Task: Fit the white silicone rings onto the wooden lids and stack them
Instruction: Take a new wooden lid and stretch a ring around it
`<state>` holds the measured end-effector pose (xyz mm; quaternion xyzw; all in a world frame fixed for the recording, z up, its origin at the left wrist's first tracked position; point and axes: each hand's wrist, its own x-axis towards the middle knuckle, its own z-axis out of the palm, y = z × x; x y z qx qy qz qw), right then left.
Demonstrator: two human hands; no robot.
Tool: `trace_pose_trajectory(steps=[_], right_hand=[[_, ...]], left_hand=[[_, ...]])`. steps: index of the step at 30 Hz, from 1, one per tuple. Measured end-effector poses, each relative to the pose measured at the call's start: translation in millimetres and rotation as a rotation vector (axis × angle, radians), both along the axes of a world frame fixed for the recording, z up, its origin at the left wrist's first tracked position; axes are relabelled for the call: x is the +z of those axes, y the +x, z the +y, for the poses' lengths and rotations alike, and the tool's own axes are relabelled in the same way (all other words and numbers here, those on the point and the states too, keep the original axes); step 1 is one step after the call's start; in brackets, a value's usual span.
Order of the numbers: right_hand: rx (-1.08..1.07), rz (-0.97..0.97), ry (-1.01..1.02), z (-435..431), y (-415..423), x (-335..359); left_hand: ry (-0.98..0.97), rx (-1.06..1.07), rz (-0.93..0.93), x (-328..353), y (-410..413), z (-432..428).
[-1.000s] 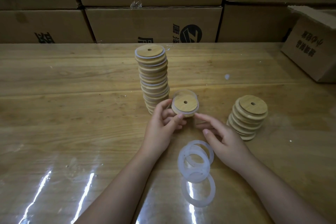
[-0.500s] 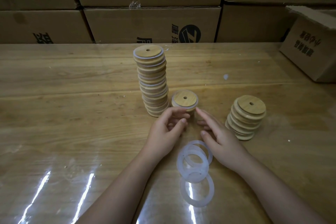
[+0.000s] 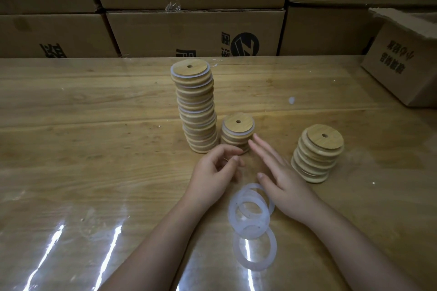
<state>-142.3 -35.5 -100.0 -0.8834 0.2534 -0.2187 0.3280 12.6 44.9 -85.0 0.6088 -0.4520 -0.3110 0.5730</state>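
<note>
While both hands sit empty just in front of the tall stack (image 3: 196, 111) of ringed lids, the left hand (image 3: 212, 172) has its fingers loosely curled around nothing and the right hand (image 3: 281, 177) has its fingers straight and slightly spread. The short stack (image 3: 237, 132) stands just right of the tall stack, and the bare wooden lids (image 3: 316, 153) stand well right of it. The white silicone rings (image 3: 250, 215) lie overlapping on the table (image 3: 94, 149), nearer the person than the tall stack.

Table (image 3: 94, 125) bears lid stacks (image 3: 197, 111), rings (image 3: 250, 215) — one box (image 3: 402, 61).
</note>
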Motion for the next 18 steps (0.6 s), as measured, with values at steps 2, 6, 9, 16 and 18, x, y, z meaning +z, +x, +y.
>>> trace_pose_trajectory(steps=[2,6,9,16,18], right_hand=[[0.012,0.066,-0.067,1,2,1],[-0.003,0.043,-0.084,3,3,1],[-0.11,-0.166,-0.138,8,2,8],[-0.672,-0.271,-0.634,6,-10,21],[-0.768,-0.196,-0.581,0,-15,20]], left_hand=[[-0.045,-0.01,-0.068,1,0,0],[-0.109,-0.007,-0.142,1,2,0],[-0.106,0.037,-0.067,0,1,1],[0.013,-0.046,0.012,-3,1,1],[0.035,-0.059,-0.043,-4,2,1]])
